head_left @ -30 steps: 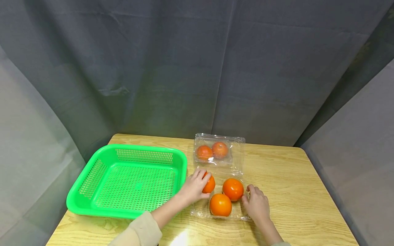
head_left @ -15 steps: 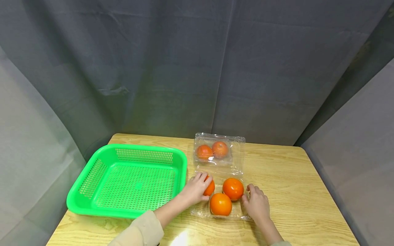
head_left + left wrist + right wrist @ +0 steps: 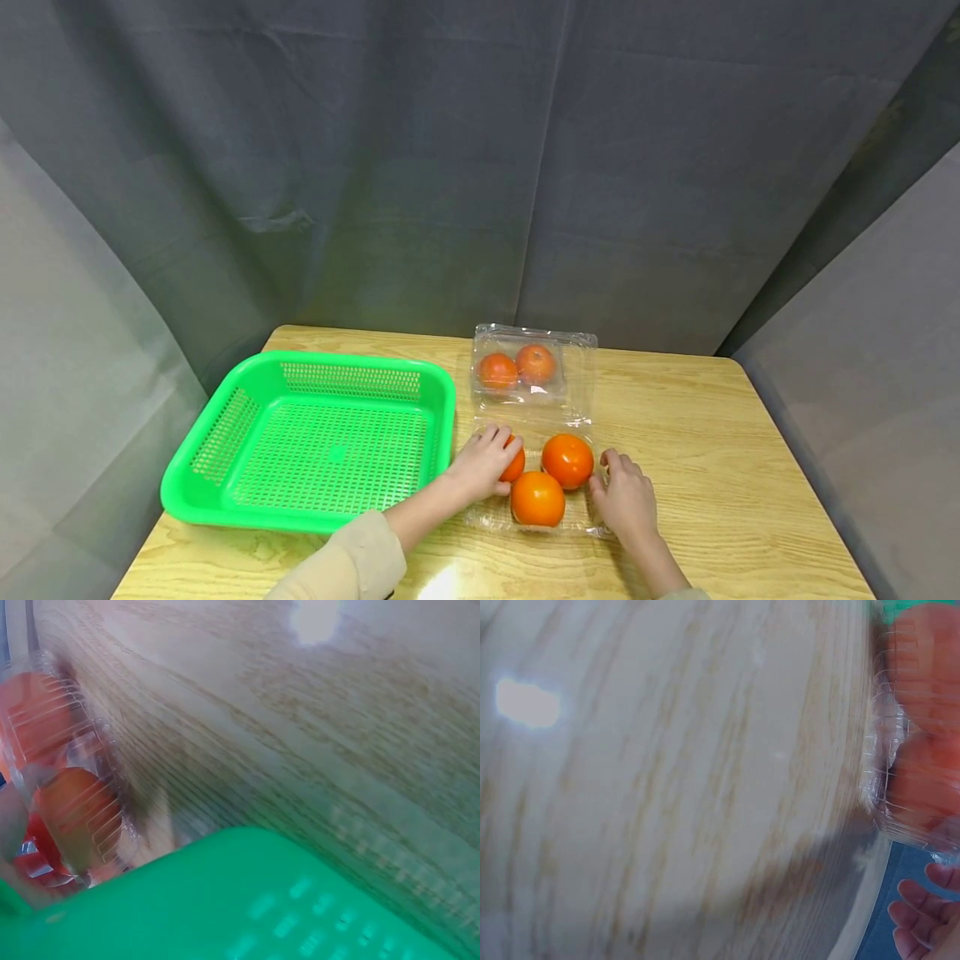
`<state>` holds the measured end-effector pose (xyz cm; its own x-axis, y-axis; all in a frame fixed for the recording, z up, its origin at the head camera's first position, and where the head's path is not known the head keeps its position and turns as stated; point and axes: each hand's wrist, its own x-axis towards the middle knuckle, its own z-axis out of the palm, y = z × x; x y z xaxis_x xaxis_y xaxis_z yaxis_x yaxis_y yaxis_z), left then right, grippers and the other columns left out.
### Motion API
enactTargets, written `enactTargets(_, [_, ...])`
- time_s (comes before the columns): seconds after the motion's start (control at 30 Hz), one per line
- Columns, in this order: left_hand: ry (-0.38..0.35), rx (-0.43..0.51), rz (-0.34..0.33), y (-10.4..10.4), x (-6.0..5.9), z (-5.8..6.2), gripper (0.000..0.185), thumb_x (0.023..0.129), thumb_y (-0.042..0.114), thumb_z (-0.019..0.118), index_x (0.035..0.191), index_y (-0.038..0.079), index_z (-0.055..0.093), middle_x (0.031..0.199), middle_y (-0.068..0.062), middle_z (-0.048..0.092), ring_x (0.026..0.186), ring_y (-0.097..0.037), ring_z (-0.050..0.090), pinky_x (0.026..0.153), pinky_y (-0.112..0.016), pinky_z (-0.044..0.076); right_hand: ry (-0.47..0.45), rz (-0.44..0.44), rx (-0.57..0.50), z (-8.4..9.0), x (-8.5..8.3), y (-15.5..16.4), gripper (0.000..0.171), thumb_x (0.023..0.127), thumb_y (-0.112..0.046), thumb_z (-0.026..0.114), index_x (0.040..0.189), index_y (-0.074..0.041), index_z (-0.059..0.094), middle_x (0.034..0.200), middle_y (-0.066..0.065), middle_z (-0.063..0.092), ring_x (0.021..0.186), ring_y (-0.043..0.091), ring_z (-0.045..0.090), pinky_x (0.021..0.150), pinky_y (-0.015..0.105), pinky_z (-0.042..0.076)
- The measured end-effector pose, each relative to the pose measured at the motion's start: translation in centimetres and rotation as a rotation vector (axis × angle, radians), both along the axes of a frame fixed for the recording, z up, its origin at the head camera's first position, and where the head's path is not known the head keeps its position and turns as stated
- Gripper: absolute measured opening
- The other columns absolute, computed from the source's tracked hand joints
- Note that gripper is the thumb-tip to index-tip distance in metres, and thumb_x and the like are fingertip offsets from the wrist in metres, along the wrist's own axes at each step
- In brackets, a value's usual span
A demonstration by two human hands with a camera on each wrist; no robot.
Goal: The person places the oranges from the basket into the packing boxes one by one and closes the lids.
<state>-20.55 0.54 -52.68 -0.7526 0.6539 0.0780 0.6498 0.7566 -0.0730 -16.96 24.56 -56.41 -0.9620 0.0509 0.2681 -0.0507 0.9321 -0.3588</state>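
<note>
In the head view, a clear plastic clamshell box lies opened out on the table. My left hand curls its fingers over a round, glossy orange fruit at the box's left side, covering much of it. Beside it in the box sit two more such fruits, one at the back right and one in front. My right hand stays at the box's right edge, fingers loosely bent, fingertips close to the back right fruit. The right wrist view shows its relaxed fingers with nothing between them.
Left of the box stands a green plastic basket with slotted walls. Behind, two redder round fruits show through clear plastic. A wooden table carries everything; a grey curtain hangs beyond its back edge.
My left hand and the fruit under it have shifted slightly toward me and to the right, nearer the front fruit. My right hand has stayed in place.
</note>
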Motion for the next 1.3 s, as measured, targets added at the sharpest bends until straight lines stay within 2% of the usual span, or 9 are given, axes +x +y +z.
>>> enactTargets(0.33, [-0.003, -0.010, 0.008, 0.1, -0.1, -0.3, 0.065, 0.076, 0.045, 0.068, 0.129, 0.017, 0.045, 0.125, -0.005, 0.044, 0.111, -0.022, 0.043, 0.086, -0.036, 0.046, 0.002, 0.001, -0.006, 0.0, 0.0, 0.0, 0.022, 0.077, -0.018, 0.062, 0.093, -0.005, 0.055, 0.079, 0.008, 0.055, 0.075, 0.027, 0.054, 0.062, 0.042, 0.041])
enactTargets(0.77, [0.001, -0.014, 0.001, 0.0, 0.1, 0.0, 0.063, 0.076, 0.043, 0.068, 0.129, 0.017, 0.045, 0.129, -0.005, 0.043, 0.114, -0.022, 0.043, 0.089, -0.037, 0.044, 0.008, 0.005, -0.008, 0.0, 0.1, 0.0, 0.022, 0.077, -0.017, 0.062, 0.093, -0.004, 0.055, 0.080, 0.009, 0.056, 0.076, 0.028, 0.054, 0.063, 0.043, 0.041])
enactTargets(0.93, [-0.040, -0.026, -0.004, -0.2, 0.0, 0.6, 0.066, 0.078, 0.044, 0.066, 0.133, 0.018, 0.042, 0.134, -0.006, 0.040, 0.120, -0.023, 0.040, 0.094, -0.040, 0.041, 0.003, 0.003, -0.008, -0.1, 0.0, 0.0, 0.022, 0.078, -0.018, 0.062, 0.093, -0.004, 0.055, 0.080, 0.009, 0.056, 0.076, 0.028, 0.054, 0.063, 0.043, 0.041])
enactTargets(1.1, [-0.058, -0.019, -0.035, -0.5, -0.7, 1.7, 0.063, 0.080, 0.042, 0.063, 0.134, 0.018, 0.042, 0.136, -0.006, 0.041, 0.123, -0.022, 0.039, 0.096, -0.042, 0.040, 0.011, 0.003, -0.009, -0.1, 0.0, 0.0, 0.022, 0.077, -0.017, 0.062, 0.093, -0.004, 0.055, 0.080, 0.009, 0.056, 0.076, 0.028, 0.054, 0.062, 0.043, 0.041])
enactTargets(1.3, [-0.013, 0.095, -0.065, -1.1, -2.2, 3.3, 0.054, 0.080, 0.035, 0.059, 0.129, 0.013, 0.049, 0.128, -0.005, 0.049, 0.117, -0.021, 0.045, 0.097, -0.038, 0.039, 0.020, 0.004, -0.008, -0.2, 0.0, 0.0, 0.021, 0.077, -0.017, 0.062, 0.092, -0.004, 0.055, 0.080, 0.009, 0.056, 0.075, 0.029, 0.054, 0.062, 0.043, 0.041])
